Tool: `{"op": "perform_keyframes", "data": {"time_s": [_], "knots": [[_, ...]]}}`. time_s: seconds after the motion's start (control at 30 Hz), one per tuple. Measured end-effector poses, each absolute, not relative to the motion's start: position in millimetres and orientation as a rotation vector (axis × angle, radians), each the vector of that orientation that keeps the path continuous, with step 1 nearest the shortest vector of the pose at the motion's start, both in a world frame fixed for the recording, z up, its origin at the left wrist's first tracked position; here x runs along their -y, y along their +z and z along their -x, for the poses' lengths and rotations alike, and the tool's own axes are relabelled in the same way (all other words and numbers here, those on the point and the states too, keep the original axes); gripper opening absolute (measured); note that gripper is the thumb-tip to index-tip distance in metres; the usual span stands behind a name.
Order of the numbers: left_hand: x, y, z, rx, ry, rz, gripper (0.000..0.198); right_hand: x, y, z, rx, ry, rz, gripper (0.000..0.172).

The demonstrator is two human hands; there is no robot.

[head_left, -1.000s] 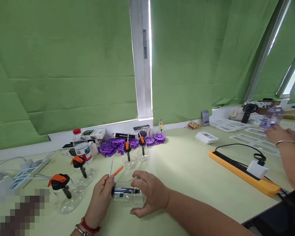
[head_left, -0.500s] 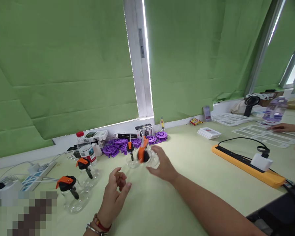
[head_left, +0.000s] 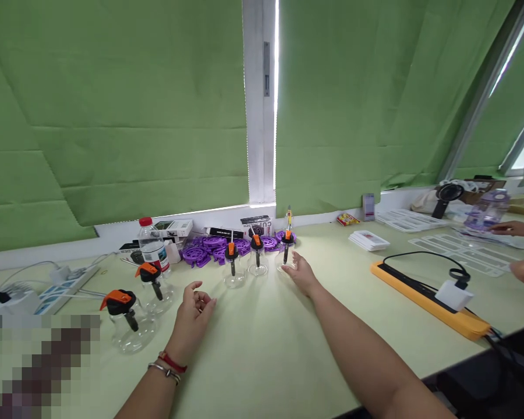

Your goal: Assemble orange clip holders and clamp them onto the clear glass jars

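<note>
My right hand (head_left: 301, 273) is at the right side of a small clear glass bottle (head_left: 286, 247) with a black-and-orange cap, thumb across its lower front and fingers at its right side. The bottle stands upright on the table. Two like bottles, a middle one (head_left: 258, 259) and a left one (head_left: 233, 265), stand in a row to its left. My left hand (head_left: 195, 311) hovers above the table, fingers loosely curled and thumb apart, with nothing in it. Farther left stand two more such bottles, one nearer (head_left: 131, 326) and one behind (head_left: 155, 291).
Behind the row lie purple plastic parts (head_left: 205, 250), small boxes (head_left: 174, 228) and a red-capped water bottle (head_left: 152, 247). An orange power strip (head_left: 428, 302) lies to the right, near white cards (head_left: 369, 240) and white frames (head_left: 458, 250). Another person's hand (head_left: 510, 228) is at the far right.
My right hand has carried the bottle right and back, setting it upright at the row's right end. The left hand stays empty. The view has shifted slightly.
</note>
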State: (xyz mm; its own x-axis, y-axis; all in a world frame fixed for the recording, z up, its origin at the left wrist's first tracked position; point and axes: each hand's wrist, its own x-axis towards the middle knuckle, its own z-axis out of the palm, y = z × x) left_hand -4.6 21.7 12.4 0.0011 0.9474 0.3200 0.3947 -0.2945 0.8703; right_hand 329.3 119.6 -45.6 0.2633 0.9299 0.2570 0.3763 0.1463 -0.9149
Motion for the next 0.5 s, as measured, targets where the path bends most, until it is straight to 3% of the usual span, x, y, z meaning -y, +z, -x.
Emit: {"op": "perform_keyframes", "data": {"time_s": [0.4, 0.5], "knots": [[-19.6, 9.2, -0.4, -1.448, 1.207, -1.835, 0.049, -110.1, -33.3, -318.6, 1.600, 0.526, 1.621, 0.073], [-7.2, 26.7, 3.7, -1.561, 1.347, -1.983, 0.046, -111.3, -35.8, -318.0, 1.630, 0.487, 1.631, 0.074]]}}
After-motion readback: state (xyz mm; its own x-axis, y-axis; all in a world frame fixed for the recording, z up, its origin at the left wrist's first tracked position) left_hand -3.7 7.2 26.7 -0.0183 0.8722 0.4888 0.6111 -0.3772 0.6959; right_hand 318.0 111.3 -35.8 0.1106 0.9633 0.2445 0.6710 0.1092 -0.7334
